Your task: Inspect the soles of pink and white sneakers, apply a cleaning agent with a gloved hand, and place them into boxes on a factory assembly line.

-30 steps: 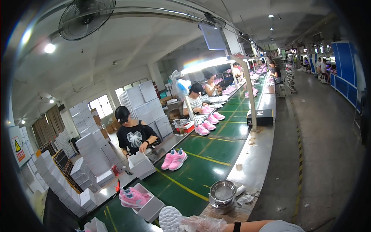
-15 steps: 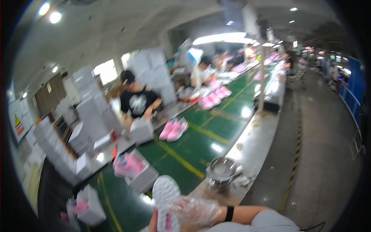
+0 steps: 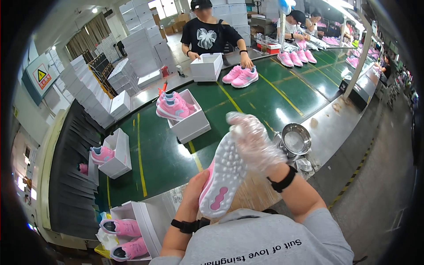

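A pink sneaker (image 3: 224,176) is tilted up in front of my chest, its knobbly white sole with a pink inlay facing me. My bare left hand (image 3: 197,189) grips it along the left side near the lower end. My right hand (image 3: 258,143), in a clear plastic glove, lies curled against the upper end of the sole. Its fingers are closed; whatever they pinch is hidden by the crinkled plastic. Just right of that hand stands a shiny metal bowl (image 3: 297,139), with a crumpled white wad (image 3: 304,165) beside it.
A green conveyor belt (image 3: 165,163) runs past, carrying white boxes (image 3: 192,126) with pink sneakers. An open shoebox (image 3: 148,229) sits at lower left. Across the belt, a co-worker (image 3: 212,37) touches a pink pair (image 3: 242,77). A metal ledge (image 3: 329,132) borders the right side.
The view has tilted down and turned. My right hand has shifted from the sole's middle to its upper end. The co-worker's hand has reached the pink pair on the belt.
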Tool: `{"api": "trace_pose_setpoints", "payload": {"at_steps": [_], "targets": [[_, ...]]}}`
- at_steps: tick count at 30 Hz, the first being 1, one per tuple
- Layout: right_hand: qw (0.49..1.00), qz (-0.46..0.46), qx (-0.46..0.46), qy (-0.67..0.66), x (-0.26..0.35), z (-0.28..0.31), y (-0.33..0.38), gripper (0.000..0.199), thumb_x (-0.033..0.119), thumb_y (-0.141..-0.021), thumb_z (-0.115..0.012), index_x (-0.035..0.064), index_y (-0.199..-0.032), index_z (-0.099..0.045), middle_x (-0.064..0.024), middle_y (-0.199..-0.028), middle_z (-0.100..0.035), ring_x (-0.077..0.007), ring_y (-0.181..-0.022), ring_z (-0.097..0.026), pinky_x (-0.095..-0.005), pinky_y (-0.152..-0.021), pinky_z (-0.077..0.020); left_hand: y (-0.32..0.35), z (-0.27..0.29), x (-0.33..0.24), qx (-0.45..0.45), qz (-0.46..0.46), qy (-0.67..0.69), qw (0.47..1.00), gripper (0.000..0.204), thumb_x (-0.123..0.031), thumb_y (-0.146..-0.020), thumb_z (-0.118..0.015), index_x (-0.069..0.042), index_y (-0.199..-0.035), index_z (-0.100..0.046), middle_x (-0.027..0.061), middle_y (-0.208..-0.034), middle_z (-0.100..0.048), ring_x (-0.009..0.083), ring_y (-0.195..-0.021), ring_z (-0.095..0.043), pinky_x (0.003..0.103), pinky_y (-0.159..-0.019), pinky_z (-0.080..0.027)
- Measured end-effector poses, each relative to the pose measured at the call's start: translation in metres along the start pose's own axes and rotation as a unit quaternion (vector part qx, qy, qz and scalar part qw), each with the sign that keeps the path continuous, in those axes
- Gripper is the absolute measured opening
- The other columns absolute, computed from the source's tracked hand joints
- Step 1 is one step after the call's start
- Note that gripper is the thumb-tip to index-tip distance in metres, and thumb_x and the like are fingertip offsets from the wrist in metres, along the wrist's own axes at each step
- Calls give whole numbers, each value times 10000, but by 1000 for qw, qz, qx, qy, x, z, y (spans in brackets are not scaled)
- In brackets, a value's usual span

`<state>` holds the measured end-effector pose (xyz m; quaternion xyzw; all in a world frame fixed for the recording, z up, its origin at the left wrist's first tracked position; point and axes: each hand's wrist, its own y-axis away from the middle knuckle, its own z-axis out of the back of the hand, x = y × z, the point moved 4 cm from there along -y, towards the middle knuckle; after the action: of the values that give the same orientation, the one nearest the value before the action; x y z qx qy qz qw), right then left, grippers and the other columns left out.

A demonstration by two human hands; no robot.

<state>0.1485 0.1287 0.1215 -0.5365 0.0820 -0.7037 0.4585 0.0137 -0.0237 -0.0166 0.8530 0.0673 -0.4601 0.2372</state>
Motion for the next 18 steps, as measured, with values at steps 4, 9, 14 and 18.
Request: {"api": "trace_pose_setpoints", "payload": {"at_steps": [4, 9, 14, 18], "targets": [[903, 287, 234, 221, 37, -57, 47, 222, 56, -848, -524, 23, -1065, -559, -151, -1021, -574, -304, -949, -570, -373, -827, -476, -9, 1, -3, -33, -11, -29, 999, 375, -313, -963, -485, 10, -1114, -601, 102, -1037, -648, 164, -864, -643, 295, -730, -528], [987, -24, 117, -109, -25, -21, -8, 259, 64, -806, -543, 17, -1061, -562, -147, -983, -583, -301, -946, -565, -414, -819, -472, -5, -10, -9, -20, 24, 24, 999, 338, -279, -929, -552, 10, -1092, -616, 108, -1033, -652, 151, -853, -645, 277, -710, -524], [978, 167, 126, -18, 11, -44, 16, 321, 39, -754, -563, 30, -1075, -553, -122, -943, -583, -315, -858, -568, -392, -809, -480, -34, 10, 2, -28, 7, 57, 998, 412, -349, -939, -532, 16, -1117, -601, 127, -1073, -642, 167, -883, -645, 296, -747, -528], [872, 314, 364, 86, 51, -83, 84, 332, 91, -781, -570, 97, -1111, -543, -90, -1084, -552, -243, -931, -566, -374, -811, -487, -36, -18, -21, 59, 39, 223, 972, 518, -424, -919, -543, 10, -1202, -543, 143, -1123, -627, 213, -949, -641, 333, -819, -532]]}}
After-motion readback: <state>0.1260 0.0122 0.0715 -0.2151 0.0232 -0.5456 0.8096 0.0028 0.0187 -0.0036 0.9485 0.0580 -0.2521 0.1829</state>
